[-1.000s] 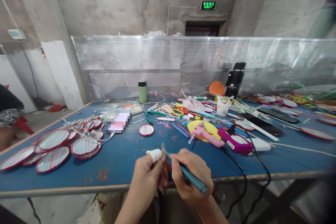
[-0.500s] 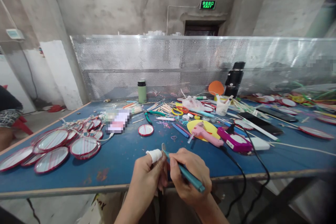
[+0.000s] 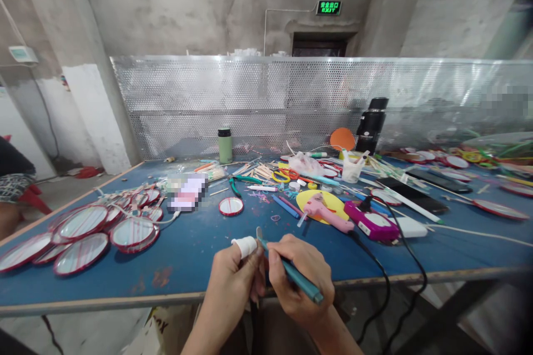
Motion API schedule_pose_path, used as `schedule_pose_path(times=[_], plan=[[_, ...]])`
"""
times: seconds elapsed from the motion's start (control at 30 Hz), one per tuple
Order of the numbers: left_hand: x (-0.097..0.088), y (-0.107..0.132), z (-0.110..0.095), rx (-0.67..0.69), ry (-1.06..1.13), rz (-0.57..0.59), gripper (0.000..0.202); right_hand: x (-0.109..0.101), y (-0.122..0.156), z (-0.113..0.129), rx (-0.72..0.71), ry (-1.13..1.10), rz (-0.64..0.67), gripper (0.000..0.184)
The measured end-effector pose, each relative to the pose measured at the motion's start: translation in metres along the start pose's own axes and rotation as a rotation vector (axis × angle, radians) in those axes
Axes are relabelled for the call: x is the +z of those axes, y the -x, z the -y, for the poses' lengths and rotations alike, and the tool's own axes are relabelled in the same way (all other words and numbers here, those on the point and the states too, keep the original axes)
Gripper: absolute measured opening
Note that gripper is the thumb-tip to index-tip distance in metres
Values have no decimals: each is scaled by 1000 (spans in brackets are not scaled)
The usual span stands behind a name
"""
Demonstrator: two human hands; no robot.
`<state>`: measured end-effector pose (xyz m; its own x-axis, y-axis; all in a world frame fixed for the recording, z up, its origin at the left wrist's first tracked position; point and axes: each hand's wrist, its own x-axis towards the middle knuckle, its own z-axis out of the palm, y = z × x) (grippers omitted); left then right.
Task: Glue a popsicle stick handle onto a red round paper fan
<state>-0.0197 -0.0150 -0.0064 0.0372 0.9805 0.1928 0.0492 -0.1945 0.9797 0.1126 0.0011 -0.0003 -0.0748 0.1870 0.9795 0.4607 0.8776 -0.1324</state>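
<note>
At the near edge of the table, my left hand (image 3: 235,274) is closed in a pinch round a small flat stick with a rounded tip (image 3: 259,232). White tape (image 3: 245,246) wraps one of its digits. A teal pen (image 3: 300,280) is gripped in my right hand (image 3: 306,277), slanting down to the right. The pen's front end meets the stick beside my left fingertips; the exact contact is hidden. Beyond my hands lies a small round red-rimmed disc (image 3: 231,206). A pink glue gun (image 3: 328,216) rests on a yellow disc (image 3: 313,199) to the right.
Red-rimmed round discs (image 3: 83,222) pile up at the left, near a phone (image 3: 188,191) on a cable. Green-handled pliers (image 3: 236,186), scissors (image 3: 281,176), pens and wooden sticks clutter the middle. A purple box (image 3: 370,221) and black cables sit right. A perforated metal screen (image 3: 200,100) stands behind.
My right hand and the teal pen have shifted very slightly to the left. My left hand keeps the same pinch, and the things on the table stay put.
</note>
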Motion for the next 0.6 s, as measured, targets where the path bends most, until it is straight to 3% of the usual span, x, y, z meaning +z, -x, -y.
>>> schedule_pose_path(times=[0.6], plan=[[0, 0, -1, -10, 24, 4, 50, -1, 0, 1, 10, 18, -12, 12]])
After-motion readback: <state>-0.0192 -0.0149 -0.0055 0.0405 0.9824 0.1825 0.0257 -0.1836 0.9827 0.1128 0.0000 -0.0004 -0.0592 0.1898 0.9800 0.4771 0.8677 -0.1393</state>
